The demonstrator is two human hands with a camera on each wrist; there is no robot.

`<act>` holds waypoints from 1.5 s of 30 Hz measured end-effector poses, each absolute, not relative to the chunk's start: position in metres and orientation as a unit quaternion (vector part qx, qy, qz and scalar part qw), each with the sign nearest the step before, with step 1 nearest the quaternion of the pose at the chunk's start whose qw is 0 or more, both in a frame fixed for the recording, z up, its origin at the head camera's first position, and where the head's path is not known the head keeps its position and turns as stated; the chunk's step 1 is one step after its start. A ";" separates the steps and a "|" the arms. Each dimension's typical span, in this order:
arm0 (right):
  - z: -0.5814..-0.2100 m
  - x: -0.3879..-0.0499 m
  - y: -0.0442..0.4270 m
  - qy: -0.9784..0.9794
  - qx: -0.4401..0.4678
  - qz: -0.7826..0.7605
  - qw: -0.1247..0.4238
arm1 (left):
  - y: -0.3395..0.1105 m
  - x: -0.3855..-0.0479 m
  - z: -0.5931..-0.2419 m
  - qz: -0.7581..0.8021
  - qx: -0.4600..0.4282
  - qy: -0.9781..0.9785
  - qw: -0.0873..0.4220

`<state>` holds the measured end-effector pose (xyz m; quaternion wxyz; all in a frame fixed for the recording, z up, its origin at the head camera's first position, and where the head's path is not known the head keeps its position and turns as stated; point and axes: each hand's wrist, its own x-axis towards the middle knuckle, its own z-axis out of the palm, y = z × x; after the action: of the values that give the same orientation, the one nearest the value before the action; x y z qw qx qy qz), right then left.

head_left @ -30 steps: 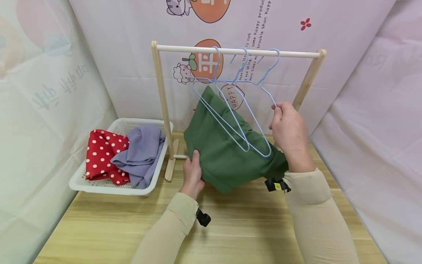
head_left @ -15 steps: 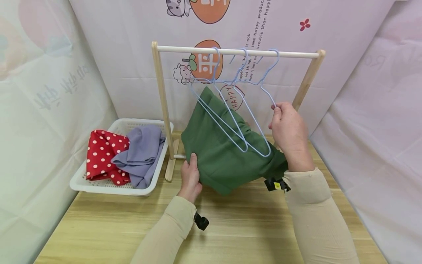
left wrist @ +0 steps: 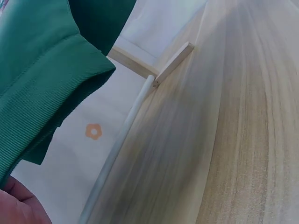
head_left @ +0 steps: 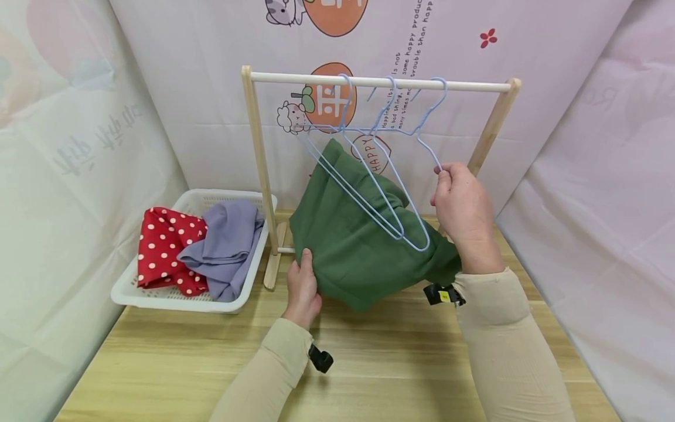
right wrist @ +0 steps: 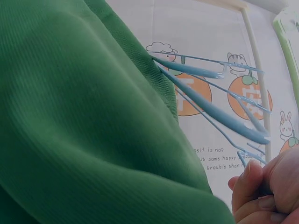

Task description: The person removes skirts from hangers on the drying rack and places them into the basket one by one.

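Observation:
A green cloth point(head_left: 364, 252) spreads below the rail, behind two light-blue hangers point(head_left: 384, 157). My left hand point(head_left: 303, 290) holds its left edge, thumb in front and the other fingers hidden behind it. With my right hand point(head_left: 464, 208) I pinch the sloping right arm of the rightmost hanger point(head_left: 429, 151), whose lower part is hidden behind the cloth. In the left wrist view a folded edge of the green cloth point(left wrist: 51, 79) is above part of my left hand point(left wrist: 21, 205). The cloth point(right wrist: 93, 121) fills much of the right wrist view, beside my curled right fingers point(right wrist: 247, 186).
All three hangers hook over the white rail point(head_left: 295, 78) of a small wooden rack point(head_left: 258, 158). Left of it, a white basket point(head_left: 174, 303) contains a red polka-dot cloth point(head_left: 166, 249) and a grey-purple cloth point(head_left: 232, 234). Printed sheets enclose the wooden table point(head_left: 369, 369).
My left hand has shifted slightly left and down with the cloth's edge. The two left hangers have swung a little against each other. My right hand stays in place.

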<state>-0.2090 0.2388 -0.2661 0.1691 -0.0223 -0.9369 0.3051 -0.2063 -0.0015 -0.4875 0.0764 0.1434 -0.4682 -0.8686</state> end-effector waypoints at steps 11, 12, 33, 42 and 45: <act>-0.266 -0.209 0.240 -0.936 -0.018 0.303 0.175 | -0.004 -0.203 -0.484 -0.878 0.152 -0.443 0.104; -0.266 -0.209 0.240 -0.936 -0.018 0.304 0.174 | -0.005 -0.202 -0.484 -0.878 0.155 -0.440 0.104; -0.267 -0.210 0.241 -0.938 -0.013 0.301 0.173 | -0.019 -0.194 -0.485 -0.856 0.177 -0.468 0.133; -0.267 -0.211 0.241 -0.938 -0.017 0.303 0.169 | -0.023 -0.190 -0.484 -0.866 0.151 -0.457 0.133; -0.267 -0.211 0.242 -0.937 -0.015 0.304 0.171 | -0.025 -0.188 -0.485 -0.864 0.151 -0.462 0.133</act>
<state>-0.2112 0.2417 -0.2667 0.1706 -0.0154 -0.9370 0.3045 -0.1878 -0.0246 -0.4847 0.1326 0.1506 -0.4618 -0.8640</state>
